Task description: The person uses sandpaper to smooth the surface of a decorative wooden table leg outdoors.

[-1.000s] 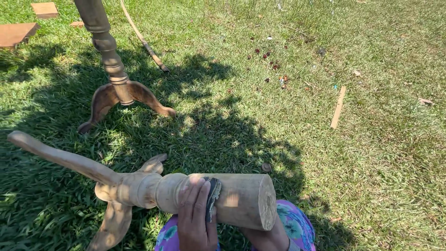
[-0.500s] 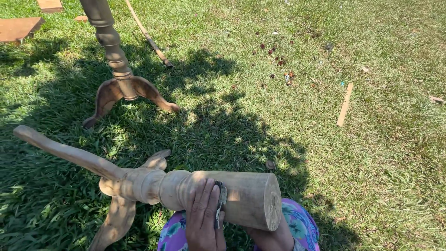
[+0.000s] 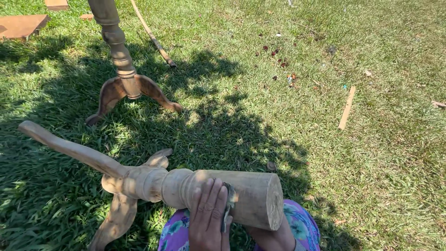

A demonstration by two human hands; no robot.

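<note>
The turned wooden pedestal (image 3: 153, 183) lies on its side across the person's lap (image 3: 297, 223), low in the view, over the grass (image 3: 325, 153). Its long axis runs left to right: the thick cylindrical end (image 3: 258, 200) points right, with its flat cut face at the right end, while the narrower turned neck and the 3 curved feet sit at the left. 1 long foot (image 3: 69, 148) reaches up and away to the left; another drops down toward the grass.

The left hand (image 3: 209, 216) lies flat over the top of the cylinder, fingers spread and pointing away from the body, pressing a small dark pad, probably abrasive (image 3: 227, 204), against the wood just right of the fingers. So the grip here is a flat press on the pad, not a closed fist. The right hand (image 3: 272, 234) sits under the cylinder's right end, supporting it from below; its fingers are hidden, so I cannot tell whether they are closed.

The left hand is the nearer one to the unworked neck, which lies to its left along the axis.

A 2nd pedestal (image 3: 123, 69) stands upright on the grass beyond, and a thin wooden strip (image 3: 347, 107) lies well apart to the right.
</note>
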